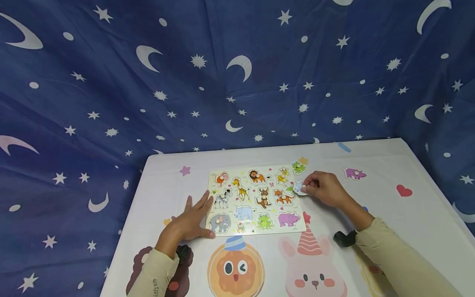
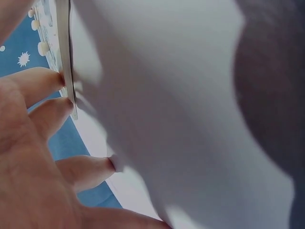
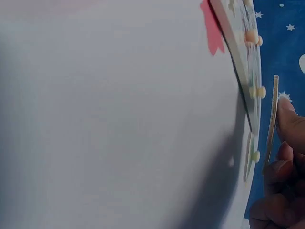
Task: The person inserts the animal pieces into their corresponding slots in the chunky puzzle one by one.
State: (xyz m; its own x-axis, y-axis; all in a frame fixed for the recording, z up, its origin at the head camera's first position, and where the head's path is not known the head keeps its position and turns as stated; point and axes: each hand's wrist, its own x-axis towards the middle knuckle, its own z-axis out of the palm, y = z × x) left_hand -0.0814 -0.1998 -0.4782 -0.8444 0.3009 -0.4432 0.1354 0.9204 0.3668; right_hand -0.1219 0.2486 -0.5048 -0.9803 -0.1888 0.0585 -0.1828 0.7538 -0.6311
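A wooden peg puzzle board (image 1: 237, 173) with animal pictures lies flat on the table. My left hand (image 1: 190, 220) is at its left edge, fingers spread; in the left wrist view two fingertips (image 2: 66, 105) touch the board's side. My right hand (image 1: 328, 189) pinches a light-blue puzzle piece (image 1: 298, 188) by its knob, close to the board's right edge. The right wrist view shows that piece (image 3: 271, 129) edge-on, raised above the table. On the board, the blue rhino (image 1: 243, 213), green frog (image 1: 265, 221) and purple hippo (image 1: 288, 219) pictures show no knobs.
A loose frog piece (image 1: 298, 168) lies by the board's upper right corner. Farther right is a loose purple hippo piece (image 1: 355, 174). Cartoon prints cover the white tablecloth (image 1: 167, 165), and a dark blue star curtain (image 1: 208, 95) hangs behind.
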